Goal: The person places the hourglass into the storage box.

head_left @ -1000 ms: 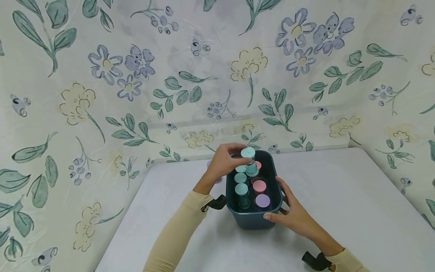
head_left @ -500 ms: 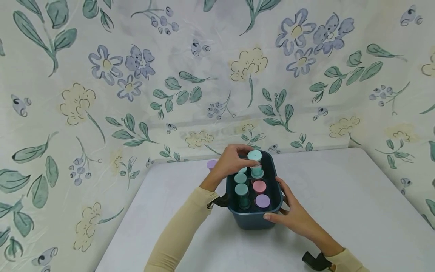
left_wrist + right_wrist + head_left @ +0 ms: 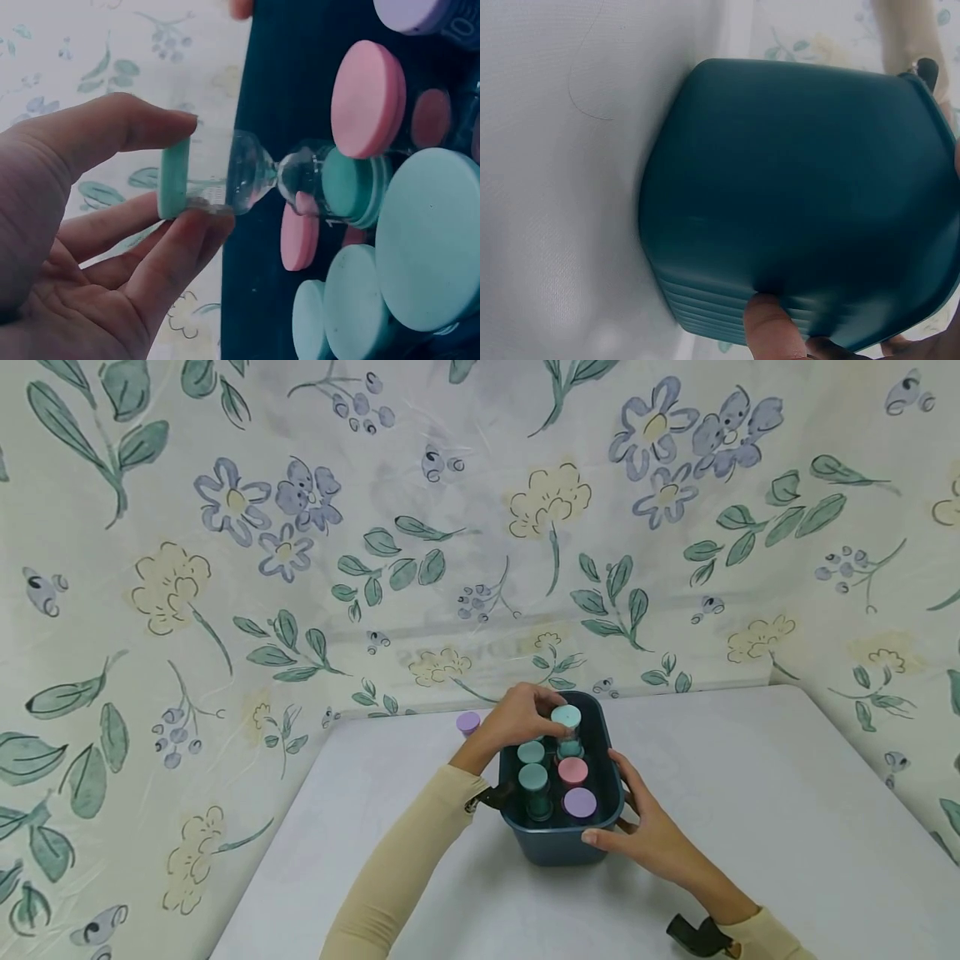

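A dark blue plastic bin [image 3: 562, 847] stands on the table with several capped sand timers in it. My left hand [image 3: 517, 720] reaches over its far left side and pinches a teal-capped sand timer [image 3: 566, 717] by its upper end. In the left wrist view the thumb and fingertips hold its teal cap and clear glass [image 3: 255, 169]; teal sand shows in the other bulb. Near it in the bin are pink-capped timers [image 3: 364, 101] and teal-capped timers [image 3: 427, 240]. My right hand [image 3: 648, 831] grips the bin's near right side, its thumb on the front wall.
A purple-capped timer [image 3: 468, 722] stands outside the bin at its far left, partly hidden by the left wrist. Another purple cap [image 3: 580, 802] shows at the bin's near end. A white-covered table [image 3: 750, 777] meets a floral cloth backdrop [image 3: 480, 610] behind.
The left hand has moved right and slightly towards me with the teal-capped sand timer, which sits lower in the bin. The right hand has kept its place.
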A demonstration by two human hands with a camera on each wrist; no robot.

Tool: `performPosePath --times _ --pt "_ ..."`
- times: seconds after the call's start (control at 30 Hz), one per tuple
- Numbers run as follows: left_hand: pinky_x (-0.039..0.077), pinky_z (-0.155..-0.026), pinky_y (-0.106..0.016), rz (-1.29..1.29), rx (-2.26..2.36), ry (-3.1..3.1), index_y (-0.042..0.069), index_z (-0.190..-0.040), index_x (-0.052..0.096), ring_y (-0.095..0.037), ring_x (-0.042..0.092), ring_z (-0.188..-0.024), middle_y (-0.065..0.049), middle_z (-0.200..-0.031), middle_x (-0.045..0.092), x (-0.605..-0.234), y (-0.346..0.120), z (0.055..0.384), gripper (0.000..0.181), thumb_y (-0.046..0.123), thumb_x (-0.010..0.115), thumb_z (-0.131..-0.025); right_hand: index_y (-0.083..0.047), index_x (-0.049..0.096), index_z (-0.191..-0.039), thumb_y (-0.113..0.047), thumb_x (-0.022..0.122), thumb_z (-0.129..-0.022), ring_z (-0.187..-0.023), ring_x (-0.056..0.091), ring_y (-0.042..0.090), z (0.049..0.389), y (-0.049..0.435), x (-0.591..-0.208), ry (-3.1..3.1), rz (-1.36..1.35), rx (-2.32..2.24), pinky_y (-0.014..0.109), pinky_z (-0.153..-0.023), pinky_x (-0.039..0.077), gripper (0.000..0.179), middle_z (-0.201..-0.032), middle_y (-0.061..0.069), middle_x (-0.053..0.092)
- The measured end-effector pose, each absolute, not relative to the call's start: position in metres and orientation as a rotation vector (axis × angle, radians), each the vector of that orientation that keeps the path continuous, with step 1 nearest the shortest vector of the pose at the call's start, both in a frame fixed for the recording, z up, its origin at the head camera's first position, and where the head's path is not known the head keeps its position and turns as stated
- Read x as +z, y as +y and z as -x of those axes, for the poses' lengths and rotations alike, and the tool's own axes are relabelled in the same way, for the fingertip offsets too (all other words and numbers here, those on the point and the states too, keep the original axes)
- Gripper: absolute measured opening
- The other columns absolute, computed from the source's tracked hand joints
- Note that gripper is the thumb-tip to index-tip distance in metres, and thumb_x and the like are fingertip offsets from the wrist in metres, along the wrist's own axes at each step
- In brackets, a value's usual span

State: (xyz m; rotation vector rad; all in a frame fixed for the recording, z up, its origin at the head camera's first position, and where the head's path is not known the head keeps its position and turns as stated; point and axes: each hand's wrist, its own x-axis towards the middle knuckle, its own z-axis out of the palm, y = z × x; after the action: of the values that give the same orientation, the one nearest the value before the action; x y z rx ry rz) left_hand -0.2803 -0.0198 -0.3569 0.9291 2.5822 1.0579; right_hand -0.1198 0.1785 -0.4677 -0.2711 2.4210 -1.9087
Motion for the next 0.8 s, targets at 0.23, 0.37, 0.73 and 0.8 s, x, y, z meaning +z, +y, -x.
performPosePath --times 0.23,0.37,0.73,0.8 --pt "0.063 -0.093 -0.033 -0.897 1.001 2.56 0.004 -0.123 0.074 -0.023 0.073 -0.103 -0.013 -0.119 0.076 -0.361 -0.016 0.282 0.042 0.017 0.085 -0.085 -0.036 0.008 -0.165 -0.029 0.085 -0.085 -0.152 0.019 0.061 0.119 0.179 -0.467 2.414 0.274 -1.911 0.068 -0.108 0.045 0.112 -0.175 0.018 0.004" --pt "0.063 -0.093 -0.033 -0.893 0.966 2.57 0.005 -0.123 0.074 -0.023 0.073 -0.102 -0.012 -0.118 0.076 -0.362 -0.015 0.282 0.042 0.017 0.085 -0.084 -0.037 0.006 -0.165 -0.029 0.085 -0.085 -0.153 0.017 0.062 0.119 0.179 -0.465 2.412 0.279 -1.904 0.067 -0.108 0.044 0.113 -0.175 0.018 0.003" --pt "0.064 -0.089 -0.032 -0.863 0.751 2.599 0.005 -0.121 0.076 -0.02 0.071 -0.094 -0.011 -0.113 0.078 -0.361 -0.01 0.283 0.04 0.014 0.086 -0.083 -0.036 0.006 -0.165 -0.028 0.085 -0.085 -0.153 0.019 0.061 0.118 0.179 -0.463 2.419 0.279 -1.9 0.067 -0.109 0.044 0.113 -0.175 0.017 0.003" --pt "0.064 -0.087 -0.031 -0.881 0.694 2.611 0.004 -0.116 0.077 -0.019 0.07 -0.092 -0.011 -0.11 0.078 -0.363 -0.009 0.284 0.034 0.014 0.085 -0.084 -0.036 0.007 -0.165 -0.029 0.086 -0.085 -0.153 0.02 0.06 0.118 0.178 -0.463 2.414 0.272 -1.903 0.067 -0.109 0.044 0.113 -0.175 0.017 0.004"
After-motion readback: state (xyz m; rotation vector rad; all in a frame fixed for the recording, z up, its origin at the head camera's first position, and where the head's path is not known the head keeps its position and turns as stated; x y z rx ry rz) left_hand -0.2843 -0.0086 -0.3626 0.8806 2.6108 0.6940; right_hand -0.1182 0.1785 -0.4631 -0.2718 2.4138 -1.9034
